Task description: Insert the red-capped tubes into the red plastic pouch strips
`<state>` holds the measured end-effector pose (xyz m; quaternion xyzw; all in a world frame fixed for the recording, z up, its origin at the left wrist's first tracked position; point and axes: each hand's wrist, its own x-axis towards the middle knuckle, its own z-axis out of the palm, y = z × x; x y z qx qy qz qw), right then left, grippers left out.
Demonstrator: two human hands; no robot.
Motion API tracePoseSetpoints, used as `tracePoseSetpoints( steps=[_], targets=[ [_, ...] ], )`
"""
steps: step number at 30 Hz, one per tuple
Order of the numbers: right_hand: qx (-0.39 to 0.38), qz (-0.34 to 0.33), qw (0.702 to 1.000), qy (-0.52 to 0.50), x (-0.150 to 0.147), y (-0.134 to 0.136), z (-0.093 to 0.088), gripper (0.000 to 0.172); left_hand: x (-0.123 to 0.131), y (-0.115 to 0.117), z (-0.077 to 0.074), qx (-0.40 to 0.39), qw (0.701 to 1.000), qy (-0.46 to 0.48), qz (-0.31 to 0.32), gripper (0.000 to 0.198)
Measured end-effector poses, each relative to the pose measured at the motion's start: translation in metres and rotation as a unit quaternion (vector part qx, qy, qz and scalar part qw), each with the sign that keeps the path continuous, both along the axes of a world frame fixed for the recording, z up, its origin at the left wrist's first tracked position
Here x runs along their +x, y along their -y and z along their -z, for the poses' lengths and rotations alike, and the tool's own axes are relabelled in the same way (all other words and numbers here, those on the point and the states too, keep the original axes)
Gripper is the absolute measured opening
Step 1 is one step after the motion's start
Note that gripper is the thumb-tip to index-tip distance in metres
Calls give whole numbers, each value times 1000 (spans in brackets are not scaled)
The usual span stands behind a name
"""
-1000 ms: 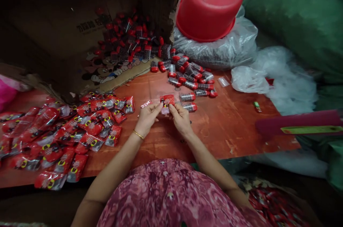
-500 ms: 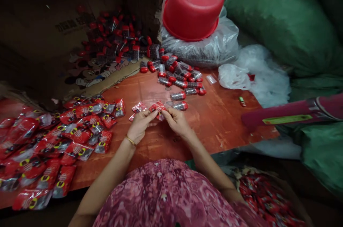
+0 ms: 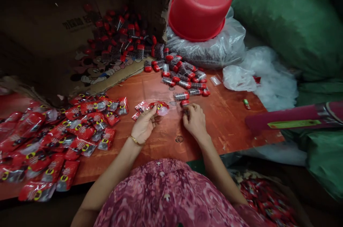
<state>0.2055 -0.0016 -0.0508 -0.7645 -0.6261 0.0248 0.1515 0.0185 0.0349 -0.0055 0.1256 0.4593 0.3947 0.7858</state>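
Note:
My left hand (image 3: 144, 123) pinches a small red printed packet (image 3: 161, 107) just above the reddish table (image 3: 214, 123). My right hand (image 3: 194, 118) is closed round a small clear vial with a red cap (image 3: 184, 104), a little to the right of the packet. A second loose red packet (image 3: 141, 106) lies by my left thumb. Beyond my hands several more red-capped vials (image 3: 184, 77) lie scattered on the table.
A heap of filled red packets (image 3: 59, 137) covers the table's left side. A torn cardboard box (image 3: 80, 30) spilling vials stands at the back. An upturned red tub (image 3: 200, 5) sits on a plastic bag (image 3: 211, 50). Green sacks (image 3: 289, 23) and a magenta bar (image 3: 294, 118) are at the right.
My right hand has let go of the packet and moved right onto a red-capped vial. My left hand keeps the packet. The view shifted slightly.

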Motion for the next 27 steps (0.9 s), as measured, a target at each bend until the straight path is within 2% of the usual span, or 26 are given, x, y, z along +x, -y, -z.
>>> tracePoseSetpoints(
  steps=[4,7,10,12,15,18,22,27],
  targets=[
    [15,67,998,1,6,6,8,41,2,2,0,-6,1000,-13,3,15],
    [2,69,997,-21,8,3,10,34,4,4,-2,11,1000,-19,4,20],
    [29,31,991,-128,10,4,11,27,4,6,-4,33,999,-21,-4,25],
    [56,10,967,-247,8,9,8,25,4,5,-4,38,999,-28,-7,28],
    [70,-13,907,-415,3,24,-3,26,4,4,-3,33,999,-34,-4,31],
    [52,-36,865,-499,-4,41,-22,25,6,3,-4,27,999,-36,1,33],
    [23,-81,853,-515,-12,52,-44,23,8,5,-3,34,998,-52,4,35],
    [-17,-92,856,-509,-22,47,-54,20,9,9,0,99,992,-81,3,32]
  ],
)
